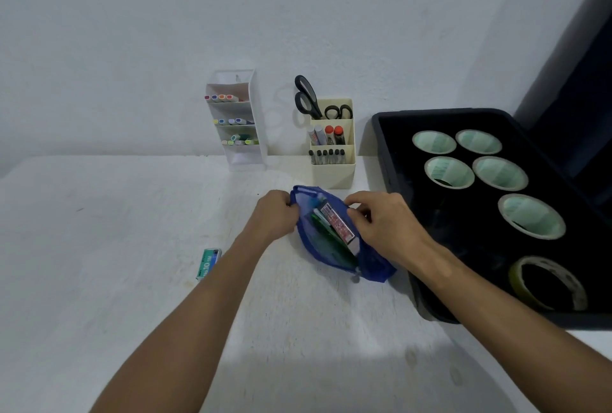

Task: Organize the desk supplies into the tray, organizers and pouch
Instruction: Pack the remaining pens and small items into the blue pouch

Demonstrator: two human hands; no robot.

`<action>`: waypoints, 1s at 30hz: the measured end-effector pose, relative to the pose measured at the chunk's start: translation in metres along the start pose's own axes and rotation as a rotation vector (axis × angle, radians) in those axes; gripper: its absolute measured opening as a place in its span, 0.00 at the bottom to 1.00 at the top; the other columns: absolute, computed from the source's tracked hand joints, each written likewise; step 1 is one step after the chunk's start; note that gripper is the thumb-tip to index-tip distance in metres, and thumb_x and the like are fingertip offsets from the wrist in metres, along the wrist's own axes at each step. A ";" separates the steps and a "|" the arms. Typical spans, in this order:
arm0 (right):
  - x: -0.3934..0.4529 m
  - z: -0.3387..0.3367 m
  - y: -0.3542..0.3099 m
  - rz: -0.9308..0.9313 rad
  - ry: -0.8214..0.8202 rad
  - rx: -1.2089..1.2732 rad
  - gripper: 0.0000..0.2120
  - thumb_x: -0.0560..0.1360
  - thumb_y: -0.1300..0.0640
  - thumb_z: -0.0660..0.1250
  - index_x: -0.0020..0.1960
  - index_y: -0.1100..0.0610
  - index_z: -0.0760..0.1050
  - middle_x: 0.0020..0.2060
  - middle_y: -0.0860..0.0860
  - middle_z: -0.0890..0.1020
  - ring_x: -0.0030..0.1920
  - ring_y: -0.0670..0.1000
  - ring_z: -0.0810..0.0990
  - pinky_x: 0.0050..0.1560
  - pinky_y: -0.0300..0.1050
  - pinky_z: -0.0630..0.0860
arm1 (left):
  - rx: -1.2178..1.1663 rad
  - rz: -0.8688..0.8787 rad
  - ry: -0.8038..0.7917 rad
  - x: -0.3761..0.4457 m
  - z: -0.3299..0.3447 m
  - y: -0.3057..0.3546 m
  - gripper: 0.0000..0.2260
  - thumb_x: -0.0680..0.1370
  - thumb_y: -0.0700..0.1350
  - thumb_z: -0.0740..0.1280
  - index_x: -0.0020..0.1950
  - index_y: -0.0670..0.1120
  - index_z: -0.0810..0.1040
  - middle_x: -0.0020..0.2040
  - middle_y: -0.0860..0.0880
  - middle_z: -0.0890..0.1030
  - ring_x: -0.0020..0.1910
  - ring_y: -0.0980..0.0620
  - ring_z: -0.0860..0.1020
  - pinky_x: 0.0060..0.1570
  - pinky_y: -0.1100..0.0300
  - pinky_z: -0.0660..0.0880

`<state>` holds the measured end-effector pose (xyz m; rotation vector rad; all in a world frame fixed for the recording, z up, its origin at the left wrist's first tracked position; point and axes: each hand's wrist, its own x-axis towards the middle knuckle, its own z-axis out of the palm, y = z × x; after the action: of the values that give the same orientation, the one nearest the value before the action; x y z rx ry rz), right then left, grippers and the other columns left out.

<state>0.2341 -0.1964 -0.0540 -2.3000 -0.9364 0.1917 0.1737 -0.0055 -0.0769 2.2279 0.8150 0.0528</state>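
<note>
A blue mesh pouch (371, 267) lies unzipped on the white desk, with small staple boxes inside it, one red-and-white (337, 223) and some green. My left hand (276, 213) grips the pouch's far left edge. My right hand (384, 223) pinches the pouch's right edge beside the red-and-white box. A green staple box (208, 263) lies alone on the desk left of my left forearm.
A black tray (390, 154) at the right holds several tape rolls (530, 217). A cream organizer (334, 170) with scissors and markers and a white tiered organizer (246, 147) with highlighters stand against the wall.
</note>
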 end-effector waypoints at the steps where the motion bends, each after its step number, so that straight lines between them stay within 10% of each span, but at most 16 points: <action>1: 0.001 0.000 0.001 0.000 0.009 0.005 0.13 0.79 0.54 0.62 0.62 0.53 0.76 0.52 0.53 0.84 0.42 0.45 0.79 0.32 0.31 0.76 | -0.052 0.007 0.016 -0.001 -0.006 0.005 0.09 0.77 0.41 0.61 0.45 0.40 0.79 0.36 0.46 0.80 0.32 0.51 0.77 0.28 0.62 0.71; 9: 0.002 0.001 -0.006 0.035 -0.192 0.019 0.24 0.77 0.42 0.62 0.70 0.48 0.66 0.57 0.49 0.81 0.47 0.46 0.79 0.43 0.41 0.81 | -0.238 -0.123 0.072 0.002 -0.022 0.005 0.20 0.77 0.42 0.63 0.69 0.45 0.66 0.44 0.41 0.82 0.32 0.51 0.77 0.29 0.59 0.73; 17: -0.006 -0.002 -0.009 -0.105 -0.490 -0.378 0.48 0.58 0.23 0.66 0.71 0.45 0.60 0.59 0.44 0.77 0.54 0.49 0.78 0.52 0.48 0.80 | -0.627 -0.282 0.203 0.010 -0.025 -0.012 0.25 0.76 0.38 0.63 0.72 0.44 0.62 0.42 0.39 0.81 0.30 0.48 0.79 0.29 0.57 0.76; 25: 0.000 0.007 -0.002 -0.001 -0.412 -0.254 0.11 0.74 0.49 0.67 0.54 0.53 0.76 0.47 0.49 0.81 0.42 0.49 0.80 0.46 0.47 0.81 | -0.471 -0.261 0.201 0.015 -0.029 -0.013 0.22 0.79 0.44 0.63 0.72 0.45 0.62 0.54 0.40 0.81 0.36 0.50 0.80 0.34 0.58 0.76; 30: 0.005 0.000 -0.004 -0.013 -0.157 -0.005 0.10 0.79 0.53 0.61 0.52 0.55 0.79 0.47 0.49 0.80 0.42 0.44 0.77 0.40 0.33 0.72 | -0.416 -0.188 0.208 0.017 -0.033 -0.005 0.24 0.79 0.46 0.64 0.73 0.48 0.60 0.56 0.44 0.78 0.46 0.46 0.81 0.31 0.60 0.76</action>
<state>0.2351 -0.1905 -0.0511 -2.3085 -1.0306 0.3692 0.1759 0.0280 -0.0604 1.7664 1.0195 0.3370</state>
